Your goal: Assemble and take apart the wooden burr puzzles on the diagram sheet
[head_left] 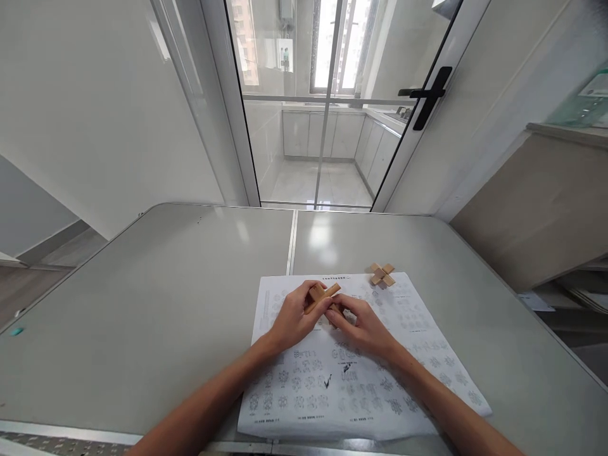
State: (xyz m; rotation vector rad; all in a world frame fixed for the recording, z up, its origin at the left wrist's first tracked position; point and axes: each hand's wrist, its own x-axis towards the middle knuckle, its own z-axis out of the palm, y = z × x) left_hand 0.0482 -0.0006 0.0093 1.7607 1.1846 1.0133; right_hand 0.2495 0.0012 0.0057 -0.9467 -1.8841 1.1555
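Both hands meet over a printed instruction sheet (pixel 323 405) on the table. My left hand (pixel 295 315) is closed around wooden puzzle pieces (pixel 327 295), long light-brown sticks that cross one another. From the other side, my right hand (pixel 357 322) pinches the lower right end of the same pieces; its fingers hide part of them. How the sticks interlock is partly covered by the fingers. Beyond my right hand, an assembled wooden burr puzzle (pixel 382 275) shaped like a cross rests at the sheet's far edge.
The grey table (pixel 190 304) has a metal seam down its middle. A small teal object (pixel 16 331) lies at its left edge. A glass door with a black handle (pixel 426 96) stands behind the table. Shelving (pixel 551 190) is at the right.
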